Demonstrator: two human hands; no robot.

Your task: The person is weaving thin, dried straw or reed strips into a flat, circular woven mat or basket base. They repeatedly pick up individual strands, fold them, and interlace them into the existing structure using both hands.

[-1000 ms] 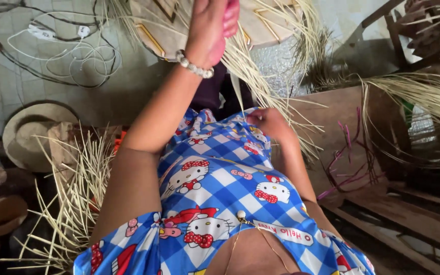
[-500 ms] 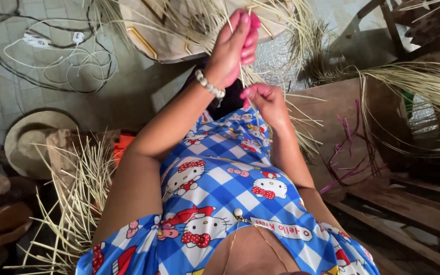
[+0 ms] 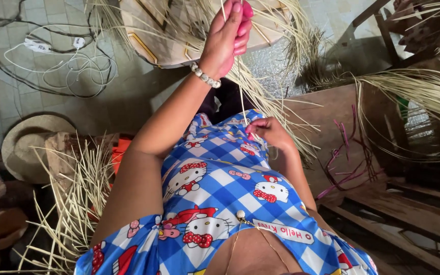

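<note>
My left hand (image 3: 228, 38), with a bead bracelet on its wrist, is raised high and closed on a thin pale straw strand (image 3: 241, 89). The strand runs straight down to my right hand (image 3: 268, 133), which rests on my lap and pinches its lower end against my blue checked dress (image 3: 215, 183). Behind my left hand lies a partly woven straw piece (image 3: 174, 35) with loose ends fanning out.
A finished straw hat (image 3: 29, 145) and a bundle of cut straws (image 3: 72, 203) lie at the left. White and dark cables (image 3: 62, 61) trail over the tiled floor. At the right are a wooden board (image 3: 342, 114), purple strands (image 3: 342, 170) and long straw sheaves (image 3: 413, 94).
My left hand dipped toward the lap and has risen again with the strand. My right hand has moved down from beside the left hand to the lap.
</note>
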